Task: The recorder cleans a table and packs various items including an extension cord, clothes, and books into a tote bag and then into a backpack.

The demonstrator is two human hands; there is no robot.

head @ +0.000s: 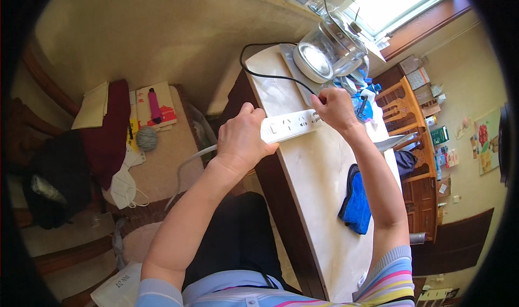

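Note:
A white power strip (292, 124) spans the table's near edge, its socket face up. My left hand (244, 138) grips its near end, where a white cable (190, 157) leaves and hangs down past the table. At the far end, my right hand (337, 108) pinches the end of a black power cord (279, 76) close to the last socket. My fingers hide the plug, so I cannot tell whether it sits in the socket. The black cord loops over the table's corner. A glass electric kettle (330, 49) stands just beyond, on a grey tray (290, 59).
A blue cloth (357, 203) lies on the marble-look tabletop (320, 209). Plastic packets (361, 100) crowd its far side. On a cushioned seat (174, 173) at left are a grey yarn ball (146, 138), a white face mask (123, 188) and a folding umbrella (154, 105). Wooden chairs (399, 108) stand opposite.

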